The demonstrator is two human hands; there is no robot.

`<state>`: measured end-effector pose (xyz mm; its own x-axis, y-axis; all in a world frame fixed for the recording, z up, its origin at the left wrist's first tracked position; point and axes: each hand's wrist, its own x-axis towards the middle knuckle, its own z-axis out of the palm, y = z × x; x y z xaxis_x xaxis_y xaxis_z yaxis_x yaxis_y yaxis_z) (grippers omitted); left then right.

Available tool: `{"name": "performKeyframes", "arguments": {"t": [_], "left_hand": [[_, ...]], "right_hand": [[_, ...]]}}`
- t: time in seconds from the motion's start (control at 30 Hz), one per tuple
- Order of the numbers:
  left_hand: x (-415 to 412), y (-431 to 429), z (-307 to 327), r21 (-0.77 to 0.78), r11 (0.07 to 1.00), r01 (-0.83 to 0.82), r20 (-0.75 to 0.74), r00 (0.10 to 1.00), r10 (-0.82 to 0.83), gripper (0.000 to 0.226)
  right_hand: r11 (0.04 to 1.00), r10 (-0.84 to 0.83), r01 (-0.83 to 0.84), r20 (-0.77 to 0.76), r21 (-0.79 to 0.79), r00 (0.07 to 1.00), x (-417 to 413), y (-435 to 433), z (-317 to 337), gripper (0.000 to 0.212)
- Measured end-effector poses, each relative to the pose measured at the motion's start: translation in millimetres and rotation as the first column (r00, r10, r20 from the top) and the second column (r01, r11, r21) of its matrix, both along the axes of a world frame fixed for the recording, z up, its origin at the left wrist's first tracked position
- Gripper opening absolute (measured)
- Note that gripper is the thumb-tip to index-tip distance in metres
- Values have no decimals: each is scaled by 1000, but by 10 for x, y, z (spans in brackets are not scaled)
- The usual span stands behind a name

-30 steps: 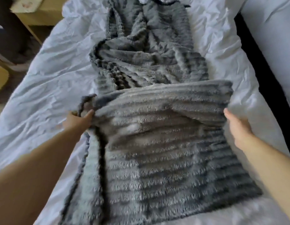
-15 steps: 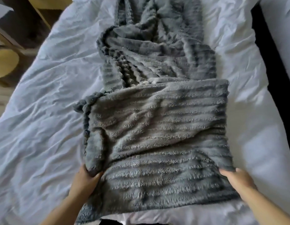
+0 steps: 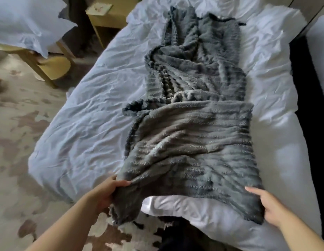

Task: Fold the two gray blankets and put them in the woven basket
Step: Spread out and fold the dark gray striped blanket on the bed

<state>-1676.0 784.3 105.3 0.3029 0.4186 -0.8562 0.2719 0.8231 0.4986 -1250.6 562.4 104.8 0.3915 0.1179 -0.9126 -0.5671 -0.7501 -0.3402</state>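
The left hand [image 3: 106, 193] grips the near left corner of the gray blanket [image 3: 192, 142], fingers curled round it; the right hand [image 3: 271, 209] pinches the near right corner. The blanket lies lengthwise on the bed [image 3: 81, 124] — near part doubled over, far part rumpled. No basket shows. The likely slip: an uneven pull skews the fold, since the left corner overhangs the bed's edge
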Motion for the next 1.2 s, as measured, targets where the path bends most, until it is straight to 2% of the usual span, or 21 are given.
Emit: {"name": "performKeyframes", "arguments": {"t": [0.07,0.2,0.3,0.4,0.47,0.6,0.73,0.83,0.93,1.0,1.07,1.13,1.17,1.2], "left_hand": [[-231,-165,12,-20,996,-88,21,996,88,48],[-734,-522,20,-59,975,-213,78,973,217,35],[-1096,-813,60,-8,981,-194,107,975,194,33],[-1467,-1081,71,59,985,-163,32,986,162,33],[-1680,-1266,88,-4,992,-128,-32,991,128,33],[-1986,-1589,230,-128,992,-7,-59,998,0,32],[-2189,-1856,378,-38,999,33,-123,992,-37,31],[-2272,-2070,565,28,998,56,-175,983,-50,26],[-2279,-2155,964,138,986,90,-164,984,-67,18],[-2256,-2179,1308,282,959,33,-42,999,-22,22],[-2243,-2213,1595,392,907,-152,203,976,76,23],[-2255,-2318,1783,380,860,-339,421,892,166,21],[-2263,-2394,1813,375,844,-385,442,874,202,21],[-2274,-2499,1815,396,828,-397,408,884,228,20]], "right_hand": [[995,-66,66,5,75,998,-179,-215,155,14],[981,-149,134,101,141,984,-644,-821,386,26],[983,-173,162,148,83,974,-1064,-1348,438,31],[991,-129,134,140,-26,982,-1473,-1832,471,35],[987,-125,139,165,-77,978,-1680,-2110,513,33],[982,-97,116,129,-149,987,-1970,-2533,617,51],[988,-38,46,51,-148,998,-2138,-2782,759,31],[994,-28,35,72,-102,997,-2219,-2924,876,32],[999,-42,37,138,38,990,-2246,-2956,1170,32],[965,-106,43,231,260,967,-2182,-2972,1482,22],[814,-265,104,206,571,942,-2052,-3028,1805,28],[621,-398,206,77,756,914,-1943,-3160,2069,38],[549,-429,248,14,798,903,-1922,-3249,2159,28],[524,-417,252,-13,814,909,-1941,-3339,2185,25]]}}
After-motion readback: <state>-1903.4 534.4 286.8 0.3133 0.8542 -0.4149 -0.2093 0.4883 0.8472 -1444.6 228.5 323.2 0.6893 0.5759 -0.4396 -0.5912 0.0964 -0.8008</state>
